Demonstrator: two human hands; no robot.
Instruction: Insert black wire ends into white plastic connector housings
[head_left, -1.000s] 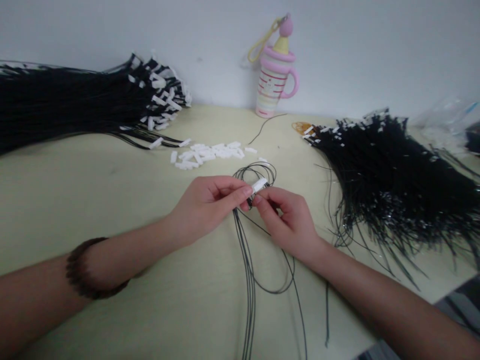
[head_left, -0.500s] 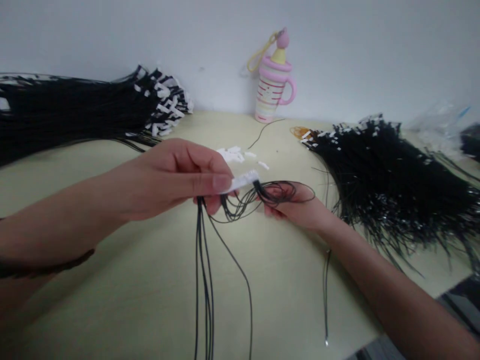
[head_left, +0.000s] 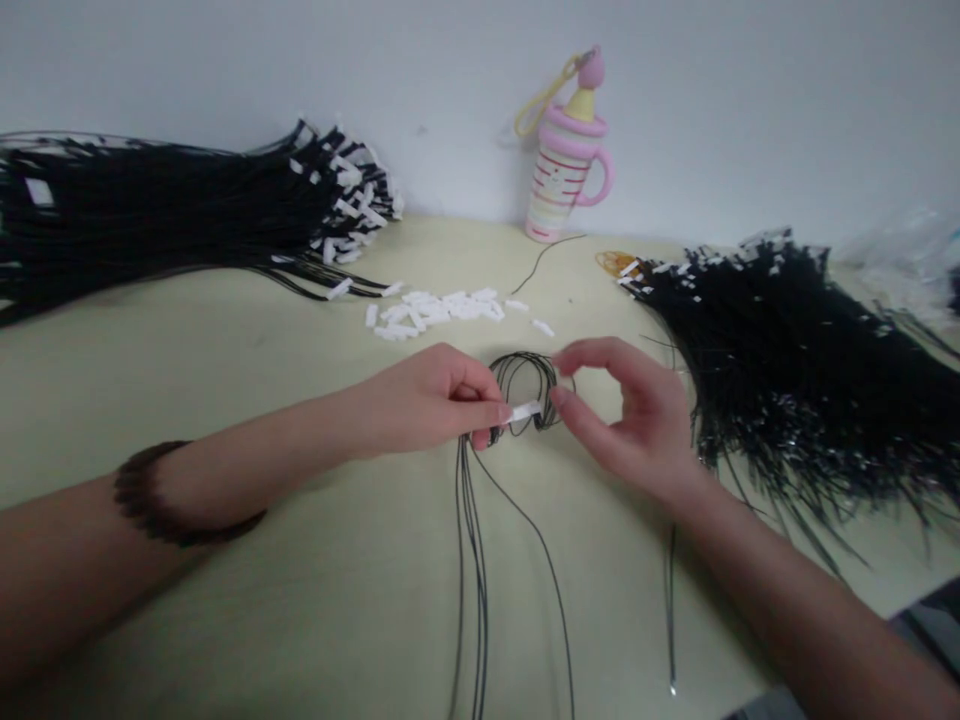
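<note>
My left hand [head_left: 431,405] pinches a small white connector [head_left: 524,411] between thumb and fingers, low over the pale table. Thin black wires [head_left: 471,520] run from the connector, loop behind it and trail toward me. My right hand [head_left: 630,420] is just right of the connector, thumb and forefinger pinched at the wire ends beside it, the other fingers curled above. What exactly the right fingertips grip is too small to make out. A dark beaded bracelet [head_left: 142,490] sits on my left wrist.
Loose white connectors [head_left: 435,308] lie scattered behind my hands. A big bundle of black wires with white connectors [head_left: 187,215] lies at the back left; another black wire bundle [head_left: 795,350] lies at the right. A pink striped cup [head_left: 562,170] stands by the wall.
My left hand has come back down toward the table with the connector. My right hand has moved from under the wire loops to the connector's right end.
</note>
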